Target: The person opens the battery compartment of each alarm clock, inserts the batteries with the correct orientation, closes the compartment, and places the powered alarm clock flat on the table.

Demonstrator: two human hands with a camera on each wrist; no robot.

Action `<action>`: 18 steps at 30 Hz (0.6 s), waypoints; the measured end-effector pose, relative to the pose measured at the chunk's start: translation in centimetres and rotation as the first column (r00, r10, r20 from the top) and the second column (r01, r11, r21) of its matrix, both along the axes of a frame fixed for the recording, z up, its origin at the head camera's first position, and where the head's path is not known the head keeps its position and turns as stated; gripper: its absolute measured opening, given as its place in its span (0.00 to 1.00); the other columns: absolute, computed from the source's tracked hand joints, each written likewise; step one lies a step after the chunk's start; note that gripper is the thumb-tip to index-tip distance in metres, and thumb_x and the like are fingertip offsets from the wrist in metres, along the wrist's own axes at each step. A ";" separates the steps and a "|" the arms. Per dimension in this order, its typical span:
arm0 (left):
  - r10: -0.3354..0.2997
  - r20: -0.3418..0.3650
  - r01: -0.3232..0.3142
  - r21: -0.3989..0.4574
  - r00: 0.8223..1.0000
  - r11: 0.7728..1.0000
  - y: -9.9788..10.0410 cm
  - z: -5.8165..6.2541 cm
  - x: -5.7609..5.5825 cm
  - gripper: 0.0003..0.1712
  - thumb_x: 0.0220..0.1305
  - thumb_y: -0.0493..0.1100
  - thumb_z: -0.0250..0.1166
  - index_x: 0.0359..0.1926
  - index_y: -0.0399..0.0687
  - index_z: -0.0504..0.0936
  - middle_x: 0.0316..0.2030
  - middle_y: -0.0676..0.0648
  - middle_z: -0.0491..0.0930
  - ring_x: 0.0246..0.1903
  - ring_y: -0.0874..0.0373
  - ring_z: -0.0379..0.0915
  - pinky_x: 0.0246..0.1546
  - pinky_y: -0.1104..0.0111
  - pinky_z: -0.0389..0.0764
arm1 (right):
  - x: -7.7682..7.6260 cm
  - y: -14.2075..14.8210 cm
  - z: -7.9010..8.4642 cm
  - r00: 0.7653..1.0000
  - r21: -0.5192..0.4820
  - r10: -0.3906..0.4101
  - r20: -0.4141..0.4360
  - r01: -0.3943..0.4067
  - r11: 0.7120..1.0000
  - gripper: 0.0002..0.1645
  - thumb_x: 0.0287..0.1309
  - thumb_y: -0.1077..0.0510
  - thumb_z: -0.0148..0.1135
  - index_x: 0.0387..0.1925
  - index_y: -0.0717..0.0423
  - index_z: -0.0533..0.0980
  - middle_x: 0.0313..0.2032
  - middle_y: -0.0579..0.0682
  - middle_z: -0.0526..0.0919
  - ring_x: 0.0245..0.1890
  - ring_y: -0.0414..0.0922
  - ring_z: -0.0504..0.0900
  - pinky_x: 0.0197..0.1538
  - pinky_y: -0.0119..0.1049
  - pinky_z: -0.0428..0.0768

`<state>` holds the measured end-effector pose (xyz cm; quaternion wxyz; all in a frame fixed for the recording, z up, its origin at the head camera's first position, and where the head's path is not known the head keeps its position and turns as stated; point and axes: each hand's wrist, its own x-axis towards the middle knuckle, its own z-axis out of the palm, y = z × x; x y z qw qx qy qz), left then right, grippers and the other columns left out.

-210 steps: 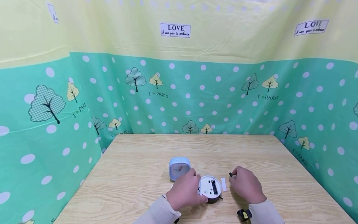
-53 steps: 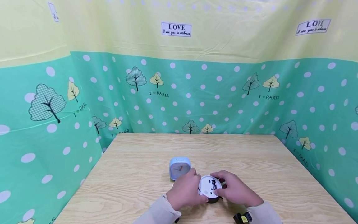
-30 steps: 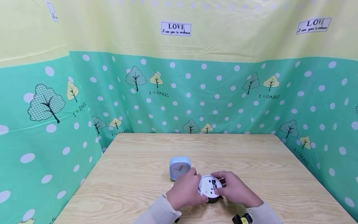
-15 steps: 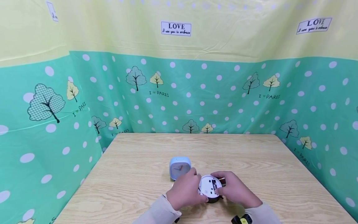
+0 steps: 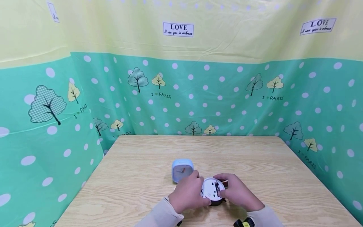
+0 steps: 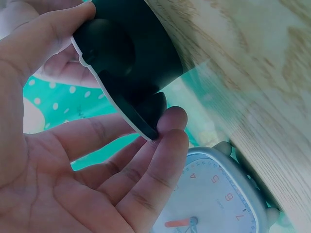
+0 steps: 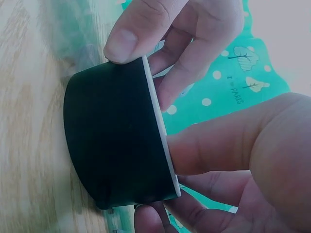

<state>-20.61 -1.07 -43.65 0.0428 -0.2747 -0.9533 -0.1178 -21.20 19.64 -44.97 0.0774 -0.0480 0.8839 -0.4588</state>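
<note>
A round black clock [image 5: 209,187] lies face down on the table, its white back with a dark battery slot [image 5: 217,186] turned up. My left hand [image 5: 187,193] grips its left side, thumb on the near edge. From the right, my right hand [image 5: 237,191] holds it, thumb pressing on the back by the slot, fingers at the rim. In the right wrist view the thumb [image 7: 204,148] meets the pale edge of the black case [image 7: 114,136]. The thumb hides part of the slot, which seems to contain a battery.
A light blue alarm clock [image 5: 182,171] stands just behind my left hand, facing me. A small dark reddish item [image 5: 225,183] shows beneath my right fingers. The wooden table [image 5: 141,164] ends at a patterned green and yellow curtain [image 5: 215,94].
Seven seconds ago my right hand held a small dark cylinder beside the clock and a white strip lay there. The hand has since moved left onto the clock; in the last second little changes.
</note>
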 end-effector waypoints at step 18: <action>0.000 -0.017 0.000 0.000 1.000 1.000 -0.1 0.3 0.1 0.37 0.42 0.65 0.81 0.46 0.43 0.86 0.37 0.52 0.74 0.27 0.64 0.66 0.28 0.72 0.75 | -0.2 0.5 0.4 0.984 0.036 -0.145 -0.103 0.150 0.988 0.22 0.56 0.64 0.63 0.54 0.55 0.83 0.46 0.49 0.86 0.45 0.45 0.81 0.47 0.42 0.81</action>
